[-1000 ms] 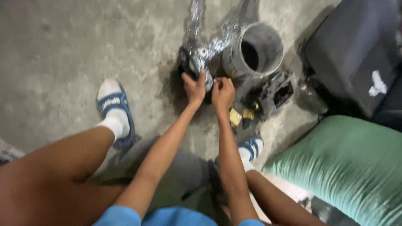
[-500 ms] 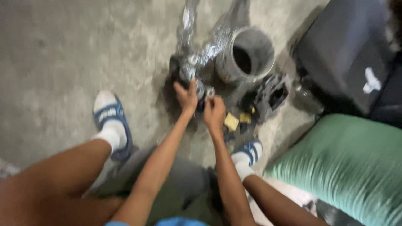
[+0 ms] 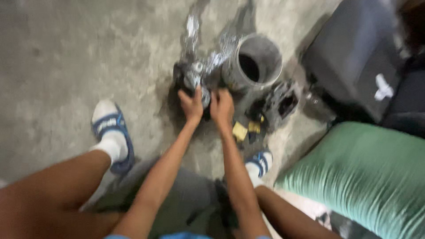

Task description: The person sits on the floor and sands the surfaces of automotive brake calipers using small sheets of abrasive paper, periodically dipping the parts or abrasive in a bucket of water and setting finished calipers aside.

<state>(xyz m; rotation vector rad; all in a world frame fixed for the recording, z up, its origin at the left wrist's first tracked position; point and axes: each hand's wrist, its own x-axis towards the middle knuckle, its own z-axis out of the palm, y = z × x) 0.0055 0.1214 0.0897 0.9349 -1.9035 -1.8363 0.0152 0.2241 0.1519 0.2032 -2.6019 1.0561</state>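
A dark, greasy metal machine part (image 3: 191, 77) lies on the concrete floor (image 3: 66, 57) in front of me. My left hand (image 3: 192, 105) grips its near side. My right hand (image 3: 221, 107) is closed on the same part just to the right. Both arms reach straight out between my knees. The picture is blurred, so the fingers' exact hold is hard to make out.
A grey metal bucket (image 3: 255, 64) lies on its side behind the part, beside another dark engine piece (image 3: 282, 102) and small yellow bits (image 3: 240, 131). A green sack (image 3: 358, 172) and a black bag (image 3: 354, 57) sit at the right. My feet wear blue sandals (image 3: 109, 132).
The view has shifted slightly and blurred. Both hands have stayed on the dark part, moving a little nearer to me.
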